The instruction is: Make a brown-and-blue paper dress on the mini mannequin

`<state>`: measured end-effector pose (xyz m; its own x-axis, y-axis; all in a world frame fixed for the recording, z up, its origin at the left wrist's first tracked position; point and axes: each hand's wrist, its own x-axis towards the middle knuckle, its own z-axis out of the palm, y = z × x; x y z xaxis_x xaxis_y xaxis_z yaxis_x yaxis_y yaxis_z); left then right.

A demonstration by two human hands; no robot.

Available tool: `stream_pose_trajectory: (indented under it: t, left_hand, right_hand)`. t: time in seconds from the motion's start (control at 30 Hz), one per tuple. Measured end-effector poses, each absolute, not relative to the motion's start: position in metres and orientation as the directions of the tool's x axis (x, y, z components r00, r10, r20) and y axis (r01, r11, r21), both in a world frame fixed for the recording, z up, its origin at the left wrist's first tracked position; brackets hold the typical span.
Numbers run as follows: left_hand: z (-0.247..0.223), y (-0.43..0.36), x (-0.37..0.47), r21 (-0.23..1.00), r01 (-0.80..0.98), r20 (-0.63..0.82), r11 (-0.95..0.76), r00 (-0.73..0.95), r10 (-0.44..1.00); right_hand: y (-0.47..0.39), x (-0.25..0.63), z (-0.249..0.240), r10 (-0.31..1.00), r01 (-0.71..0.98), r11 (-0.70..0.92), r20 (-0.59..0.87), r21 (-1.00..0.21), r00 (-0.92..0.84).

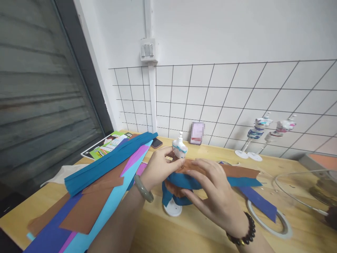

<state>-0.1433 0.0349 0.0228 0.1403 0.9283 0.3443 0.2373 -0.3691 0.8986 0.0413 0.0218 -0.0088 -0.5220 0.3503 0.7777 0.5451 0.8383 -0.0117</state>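
A small white mannequin (pixel 180 148) with a blue-patterned bust stands on a round white base (pixel 173 208). Brown and teal paper strips (pixel 184 181) are gathered around its lower part, their long ends (pixel 243 175) reaching right. My left hand (pixel 161 167) pinches the brown strip at the mannequin's waist between thumb and fingers. On the right side of the gathered strips, my right hand (pixel 212 188) holds the brown and teal layers, fingers on top and thumb underneath.
Long coloured strips (pixel 97 172) lie piled at left over booklets (pixel 105 146). A phone (pixel 197 133) leans on the wall. Right of my hands are a tape roll (pixel 284 225), a blue strip (pixel 260 203), two more mannequins (pixel 259 123) and a clear round object (pixel 300 189).
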Motion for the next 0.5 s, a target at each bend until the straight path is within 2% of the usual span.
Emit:
stream_pose_trajectory:
  t: [0.1, 0.2, 0.37, 0.5]
  left_hand:
    - [0.023, 0.035, -0.141, 0.896, 0.265, 0.341, -0.356, 0.105, 0.934]
    - [0.022, 0.035, -0.14, 0.893, 0.276, 0.335, -0.355, 0.117, 0.935]
    - [0.02, 0.034, -0.14, 0.891, 0.288, 0.328, -0.35, 0.123, 0.936]
    - [0.023, 0.035, -0.145, 0.89, 0.298, 0.325, -0.344, 0.113, 0.939]
  right_hand:
    - [0.022, 0.037, -0.013, 0.266, 0.552, 0.828, 0.802, 0.094, -0.535]
    - [0.019, 0.035, -0.015, 0.22, 0.55, 0.824, 0.818, 0.135, -0.531]
    - [0.011, 0.031, -0.013, 0.178, 0.458, 0.882, 0.822, 0.11, -0.541]
    - [0.009, 0.027, -0.013, 0.221, 0.452, 0.891, 0.818, 0.052, -0.53]
